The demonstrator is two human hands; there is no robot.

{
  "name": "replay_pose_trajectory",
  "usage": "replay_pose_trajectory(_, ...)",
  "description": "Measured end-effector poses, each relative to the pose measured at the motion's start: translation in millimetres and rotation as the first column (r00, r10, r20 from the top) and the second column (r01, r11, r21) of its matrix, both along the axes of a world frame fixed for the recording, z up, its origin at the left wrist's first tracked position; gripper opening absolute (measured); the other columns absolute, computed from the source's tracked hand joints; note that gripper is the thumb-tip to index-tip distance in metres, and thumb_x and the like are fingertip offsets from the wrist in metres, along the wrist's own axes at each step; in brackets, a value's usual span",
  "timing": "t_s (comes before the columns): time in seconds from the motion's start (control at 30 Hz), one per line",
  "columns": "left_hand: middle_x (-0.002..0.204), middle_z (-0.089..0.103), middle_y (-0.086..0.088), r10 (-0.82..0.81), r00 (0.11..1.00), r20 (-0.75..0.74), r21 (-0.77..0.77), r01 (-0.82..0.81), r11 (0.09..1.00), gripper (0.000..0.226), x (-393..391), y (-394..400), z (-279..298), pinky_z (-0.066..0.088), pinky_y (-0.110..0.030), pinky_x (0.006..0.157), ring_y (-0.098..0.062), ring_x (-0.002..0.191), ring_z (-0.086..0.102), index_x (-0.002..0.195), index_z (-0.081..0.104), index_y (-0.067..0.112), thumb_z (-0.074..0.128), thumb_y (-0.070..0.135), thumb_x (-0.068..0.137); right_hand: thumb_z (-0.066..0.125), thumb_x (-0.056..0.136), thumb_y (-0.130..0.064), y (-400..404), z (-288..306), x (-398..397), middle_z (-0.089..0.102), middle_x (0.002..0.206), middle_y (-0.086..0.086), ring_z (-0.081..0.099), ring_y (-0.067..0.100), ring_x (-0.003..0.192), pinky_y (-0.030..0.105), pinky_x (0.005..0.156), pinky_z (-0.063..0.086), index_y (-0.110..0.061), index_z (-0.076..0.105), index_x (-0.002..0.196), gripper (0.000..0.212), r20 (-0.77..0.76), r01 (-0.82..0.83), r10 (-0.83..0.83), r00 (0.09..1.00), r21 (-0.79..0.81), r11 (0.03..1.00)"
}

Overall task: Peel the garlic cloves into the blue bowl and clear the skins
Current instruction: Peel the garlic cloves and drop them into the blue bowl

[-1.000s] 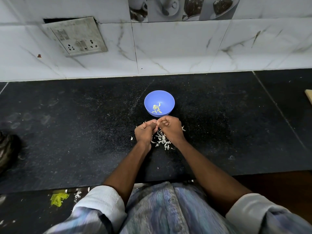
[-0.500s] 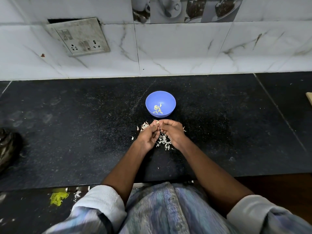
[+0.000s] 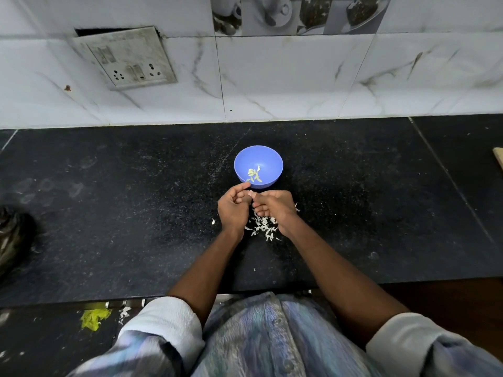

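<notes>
Head view: black speckled tabletop (image 3: 136, 213) against white marble tiles (image 3: 272, 85).
Bowl (image 3: 268, 161): mid-tabletop, cloves (image 3: 253, 174) inside.
Skins (image 3: 262, 227): just before bowl, under hands.
Socket (image 3: 128, 59): on tiles, left of bowl.
Left hand (image 3: 232, 205), right hand (image 3: 273, 206): fingers curled, tips meeting beside bowl; what they pinch, cannot tell.

Bowl (image 3: 258, 167): on my bench (image 3: 136, 213), centre, cloves (image 3: 253, 175) inside.
Hands: left hand (image 3: 233, 205) and right hand (image 3: 273, 206) just before bowl.
Skins (image 3: 262, 227): on bench, under my hands.
Socket plate (image 3: 128, 58): on wall, behind-left.
</notes>
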State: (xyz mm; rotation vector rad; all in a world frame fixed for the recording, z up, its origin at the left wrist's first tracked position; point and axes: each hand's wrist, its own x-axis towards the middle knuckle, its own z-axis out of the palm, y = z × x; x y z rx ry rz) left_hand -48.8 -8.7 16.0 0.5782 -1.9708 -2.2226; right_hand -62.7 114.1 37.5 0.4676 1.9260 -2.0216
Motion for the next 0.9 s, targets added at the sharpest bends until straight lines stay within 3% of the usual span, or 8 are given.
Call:
replay_pose_trajectory(0.23,0.098,0.081,-0.004,-0.024,0.999,-0.028,-0.042,0.023,0.999,0.027,-1.4,-0.7,-0.3,0.057,-0.020,0.075,-0.008,0.082,0.072,0.112,0.080,0.010,0.066,-0.006,0.095,0.074,0.091,-0.004,-1.6,0.3,3.0,0.075,0.078,0.014,0.072,0.019,0.070,0.024,0.065,0.059,0.006,0.074,0.098,0.012,-0.009,0.035,-0.035,0.999,-0.056,0.998)
replay_pose_trajectory(0.43,0.098,0.079,-0.010,-0.068,0.985,0.160,0.253,0.026,0.967,0.034,-2.4,-4.3,7.8,0.060,-0.021,0.077,-0.015,0.085,0.070,0.115,0.079,0.006,0.062,-0.010,0.091,0.069,0.091,0.004,3.7,2.3,3.3,0.075,0.078,0.015,0.071,0.018,0.069,0.024,0.068,0.059,0.009,0.073,0.098,0.009,0.029,-0.004,0.007,1.000,-0.104,0.995)
replay_pose_trajectory(0.57,0.097,0.077,-0.012,-0.121,0.981,0.154,0.380,0.054,0.923,0.034,0.4,-6.4,5.7,0.060,-0.020,0.074,-0.016,0.081,0.073,0.123,0.075,0.004,0.058,-0.010,0.096,0.060,0.097,0.004,5.9,4.9,1.5,0.075,0.078,0.014,0.071,0.019,0.071,0.022,0.067,0.059,0.003,0.072,0.095,0.012,0.129,0.011,0.019,0.992,-0.230,0.973)
replay_pose_trajectory(0.8,0.101,0.079,-0.011,-0.125,0.980,0.154,0.265,0.081,0.961,0.035,0.1,-4.6,2.4,0.058,-0.018,0.073,-0.011,0.084,0.074,0.116,0.077,0.008,0.051,-0.010,0.100,0.060,0.100,-0.003,5.9,1.5,2.0,0.074,0.080,0.015,0.067,0.017,0.067,0.022,0.065,0.057,0.006,0.073,0.099,0.016,0.053,-0.050,0.055,0.997,-0.091,0.995)
replay_pose_trajectory(0.9,0.096,0.079,-0.009,-0.132,0.981,0.145,0.156,0.109,0.982,0.033,1.2,-5.4,1.7,0.056,-0.017,0.071,-0.006,0.075,0.069,0.113,0.078,0.008,0.050,-0.006,0.102,0.064,0.095,-0.002,7.0,0.4,0.6,0.072,0.082,0.017,0.064,0.015,0.064,0.023,0.063,0.054,0.008,0.073,0.103,0.015,0.029,-0.031,0.032,0.999,-0.038,0.999)
